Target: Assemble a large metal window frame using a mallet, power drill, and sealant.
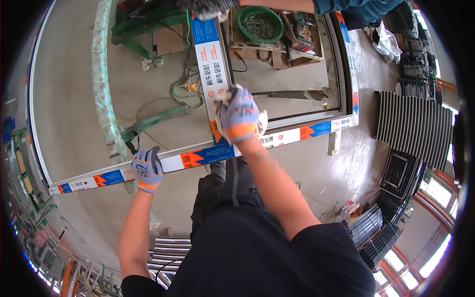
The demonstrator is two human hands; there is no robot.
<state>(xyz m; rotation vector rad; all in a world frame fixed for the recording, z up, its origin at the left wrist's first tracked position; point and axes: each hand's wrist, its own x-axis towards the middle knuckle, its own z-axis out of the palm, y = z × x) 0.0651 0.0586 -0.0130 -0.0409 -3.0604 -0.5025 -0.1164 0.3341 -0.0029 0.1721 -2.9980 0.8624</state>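
Observation:
A large aluminium window frame (170, 163) covered in blue, white and orange protective film lies across in front of me. My left hand (147, 169), in a grey-and-orange work glove, is closed over its near rail, left of the middle. My right hand (239, 115), gloved the same way, holds a bunched whitish cloth (262, 123) against the middle bar (210, 64), close to where it meets the near rail. The fingers of the right hand are partly hidden by the glove's back and the cloth.
A co-worker's gloved hand (210, 7) rests at the bar's far end. Under the right-hand opening, a bench holds a green basket of screws (258, 24), a hammer and a drill (299, 27). A green stand (131, 34) and a film-wrapped bar (102, 74) show through the left opening. Stacked profiles (413, 126) lie right.

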